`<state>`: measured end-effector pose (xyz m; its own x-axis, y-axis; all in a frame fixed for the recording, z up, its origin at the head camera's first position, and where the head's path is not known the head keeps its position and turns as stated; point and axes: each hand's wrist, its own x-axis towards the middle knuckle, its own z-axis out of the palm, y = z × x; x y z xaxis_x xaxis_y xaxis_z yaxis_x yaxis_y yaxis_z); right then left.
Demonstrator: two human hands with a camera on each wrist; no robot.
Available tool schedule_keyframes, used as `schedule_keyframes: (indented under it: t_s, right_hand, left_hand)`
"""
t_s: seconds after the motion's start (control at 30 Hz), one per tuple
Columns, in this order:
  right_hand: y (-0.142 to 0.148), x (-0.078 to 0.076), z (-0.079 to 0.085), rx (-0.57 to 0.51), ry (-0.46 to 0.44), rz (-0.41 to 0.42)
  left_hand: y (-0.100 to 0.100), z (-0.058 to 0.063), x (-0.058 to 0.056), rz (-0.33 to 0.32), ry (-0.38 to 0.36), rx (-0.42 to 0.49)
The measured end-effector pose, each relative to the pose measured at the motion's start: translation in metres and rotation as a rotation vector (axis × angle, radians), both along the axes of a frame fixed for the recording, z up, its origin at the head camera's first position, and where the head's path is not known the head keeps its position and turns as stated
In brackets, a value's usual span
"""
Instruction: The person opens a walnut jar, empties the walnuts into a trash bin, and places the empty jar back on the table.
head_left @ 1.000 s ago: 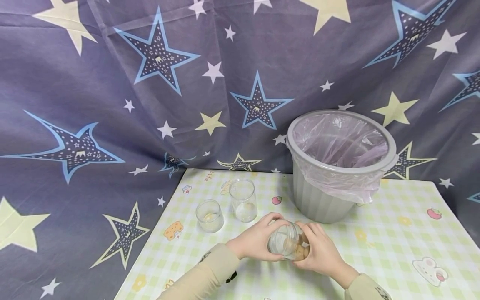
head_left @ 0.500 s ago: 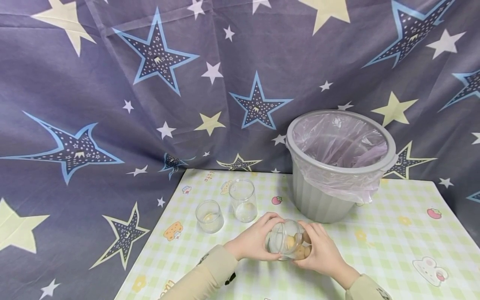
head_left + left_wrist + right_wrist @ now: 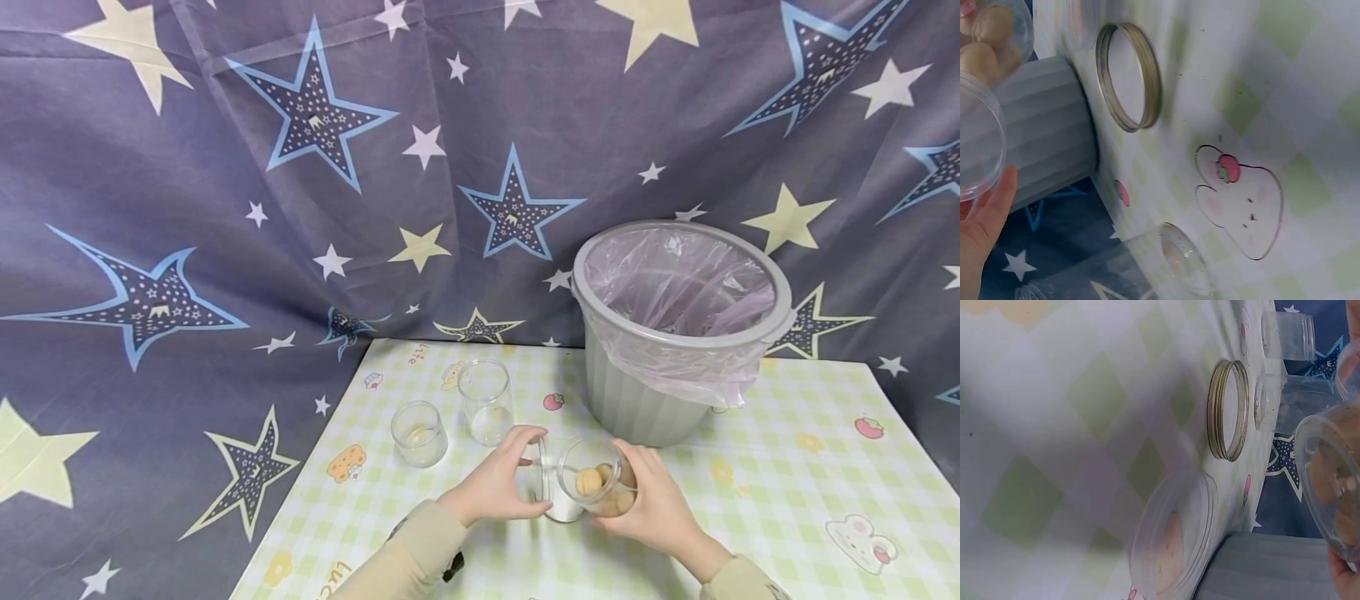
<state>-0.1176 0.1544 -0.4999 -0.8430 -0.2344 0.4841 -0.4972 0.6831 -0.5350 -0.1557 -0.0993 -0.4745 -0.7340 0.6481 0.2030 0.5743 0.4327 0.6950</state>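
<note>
My left hand (image 3: 493, 482) holds a clear round lid (image 3: 985, 147) by its edge, fingers and thumb on opposite sides. Close by on its right, my right hand (image 3: 660, 504) grips a clear jar (image 3: 1329, 487), tilted so its mouth faces left and toward me. Inside the jar lie several round light-brown pieces (image 3: 589, 482), perhaps cookies. A small gap parts the lid from the jar's mouth. Below the hands, a gold-coloured metal ring (image 3: 1153, 87) lies on the table. The palm and hand hide part of the jar in the head view.
Two clear containers, one taller (image 3: 483, 383) and one shorter (image 3: 420, 435), stand at the back left. A grey bin (image 3: 637, 408) with a pinkish liner stands behind the hands. Another clear round thing (image 3: 1210, 506) shows by the bin. A star-printed cloth (image 3: 225, 208) hangs behind.
The left hand has drawn the clear lid off the jar's mouth, slightly to the left. The right hand has shifted a little right with the jar, whose mouth and contents now show.
</note>
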Motion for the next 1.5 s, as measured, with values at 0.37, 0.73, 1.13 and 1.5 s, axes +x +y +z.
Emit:
schedule_keyframes:
  t_s: [0.37, 0.73, 1.13, 1.5]
  right_hand:
    - [0.013, -0.001, 0.002, -0.078, -0.026, -0.042]
    - [0.030, 0.003, 0.009, -0.119, -0.039, -0.086]
    - [0.048, 0.005, 0.014, -0.238, -0.093, -0.080]
    - [0.052, 0.006, 0.015, -0.225, -0.074, -0.082]
  left_hand:
    - [-0.016, -0.016, -0.002, 0.060, -0.059, -0.078]
    - [-0.029, -0.038, -0.003, 0.146, -0.075, -0.205]
    - [-0.038, -0.053, -0.005, 0.183, -0.163, -0.222]
    - [-0.049, -0.066, -0.009, 0.172, -0.175, -0.200]
